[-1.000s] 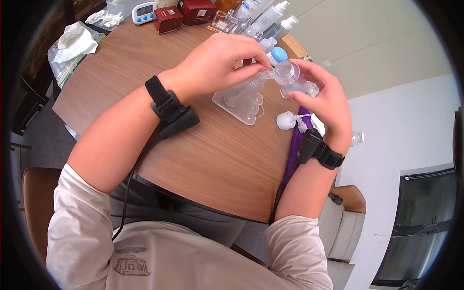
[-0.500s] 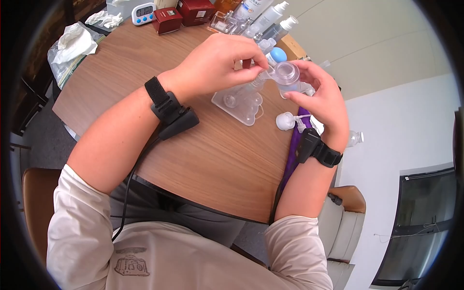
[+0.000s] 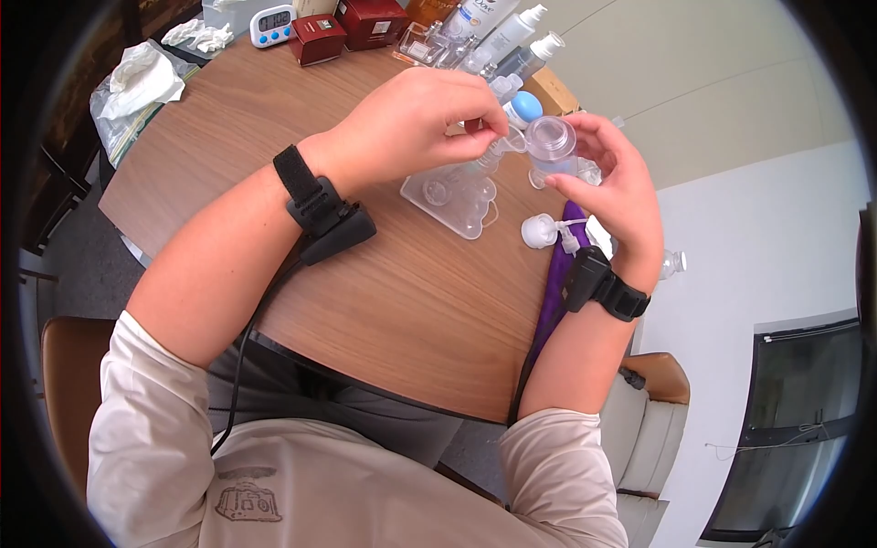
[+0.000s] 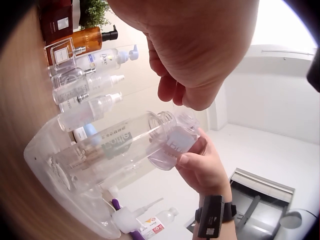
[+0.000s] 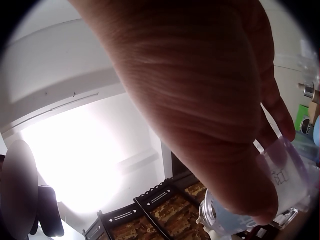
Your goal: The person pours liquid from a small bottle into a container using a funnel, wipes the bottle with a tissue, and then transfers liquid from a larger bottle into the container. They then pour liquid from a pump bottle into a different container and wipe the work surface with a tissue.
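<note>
My right hand (image 3: 612,178) holds a small clear, faintly purple bottle (image 3: 554,151), thumb on one side and fingers on the other. The bottle's round neck shows without a cap. Close to its left, my left hand (image 3: 429,119) pinches a small clear plastic piece (image 3: 515,140) with a curved rim, partly hidden by the fingertips. Below the hands, a tall clear bottle (image 4: 105,150) with printed lettering stands on a clear scalloped tray (image 3: 448,215). In the left wrist view, its open threaded neck is right by the small bottle and the clear piece.
A white pump head (image 3: 541,231) lies near purple cloth (image 3: 562,265) at the table's right edge. Several bottles (image 3: 498,41), a blue-topped container (image 3: 523,108), dark red boxes (image 3: 318,38) and a timer (image 3: 272,27) line the back. A plastic bag (image 3: 137,87) sits at the left edge.
The small bottle in my right hand has shifted slightly right, away from the left fingertips, and its neck is seen more from above. My left hand has hardly moved.
</note>
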Motion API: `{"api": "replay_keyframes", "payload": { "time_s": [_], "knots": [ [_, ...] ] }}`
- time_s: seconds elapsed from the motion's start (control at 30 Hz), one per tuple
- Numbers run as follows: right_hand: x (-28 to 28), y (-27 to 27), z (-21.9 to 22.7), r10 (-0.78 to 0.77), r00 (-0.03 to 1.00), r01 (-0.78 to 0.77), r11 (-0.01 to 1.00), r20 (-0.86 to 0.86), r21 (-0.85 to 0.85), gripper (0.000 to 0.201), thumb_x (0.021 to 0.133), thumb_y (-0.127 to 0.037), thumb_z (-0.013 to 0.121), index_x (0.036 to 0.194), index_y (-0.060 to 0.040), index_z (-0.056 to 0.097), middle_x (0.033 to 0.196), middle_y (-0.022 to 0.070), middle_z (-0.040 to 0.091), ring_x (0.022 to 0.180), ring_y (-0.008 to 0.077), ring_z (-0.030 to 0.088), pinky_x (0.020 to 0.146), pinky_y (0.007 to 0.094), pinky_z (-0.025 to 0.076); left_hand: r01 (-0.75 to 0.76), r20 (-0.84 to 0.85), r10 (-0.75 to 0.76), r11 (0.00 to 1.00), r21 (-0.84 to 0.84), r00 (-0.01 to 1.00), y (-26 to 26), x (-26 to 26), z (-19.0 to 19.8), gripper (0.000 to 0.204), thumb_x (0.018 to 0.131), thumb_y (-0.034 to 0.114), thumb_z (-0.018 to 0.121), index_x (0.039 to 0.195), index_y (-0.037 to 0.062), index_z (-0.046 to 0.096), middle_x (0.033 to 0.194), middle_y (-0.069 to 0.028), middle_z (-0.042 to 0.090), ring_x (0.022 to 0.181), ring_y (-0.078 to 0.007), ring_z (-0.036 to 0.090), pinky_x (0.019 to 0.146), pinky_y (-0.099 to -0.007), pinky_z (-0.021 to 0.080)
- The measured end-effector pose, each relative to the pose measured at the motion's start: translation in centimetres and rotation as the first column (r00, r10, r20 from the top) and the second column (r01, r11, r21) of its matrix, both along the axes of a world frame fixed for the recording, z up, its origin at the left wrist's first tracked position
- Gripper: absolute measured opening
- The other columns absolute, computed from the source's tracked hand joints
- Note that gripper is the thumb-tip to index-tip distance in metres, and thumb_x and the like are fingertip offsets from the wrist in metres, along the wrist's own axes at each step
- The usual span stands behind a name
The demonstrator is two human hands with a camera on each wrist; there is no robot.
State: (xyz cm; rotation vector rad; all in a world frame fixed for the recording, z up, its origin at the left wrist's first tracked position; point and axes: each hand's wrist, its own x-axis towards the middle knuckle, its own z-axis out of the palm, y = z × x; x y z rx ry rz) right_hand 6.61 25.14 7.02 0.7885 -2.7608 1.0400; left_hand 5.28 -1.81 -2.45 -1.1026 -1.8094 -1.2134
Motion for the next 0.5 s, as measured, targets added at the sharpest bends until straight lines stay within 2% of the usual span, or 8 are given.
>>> {"api": "replay_keyframes", "payload": {
  "time_s": [0.5],
  "knots": [
    [0.32,-0.28,0.23,0.001,1.0,-0.001,0.999,-0.005,0.033,0.061,0.07,-0.008,0.087,0.129,-0.0046,0.07,0.118,0.0079,0.075,0.113,0.0223,0.07,0.107,0.0381,0.052,-0.028,-0.04,0.026,0.998,-0.053,0.999,0.1,0.11,0.06,0.014,0.088,0.001,0.075,0.1,0.005,0.07,0.097,-0.008,0.072,0.086,-0.0278,0.071,0.073,-0.0364,0.058]
  ]
}}
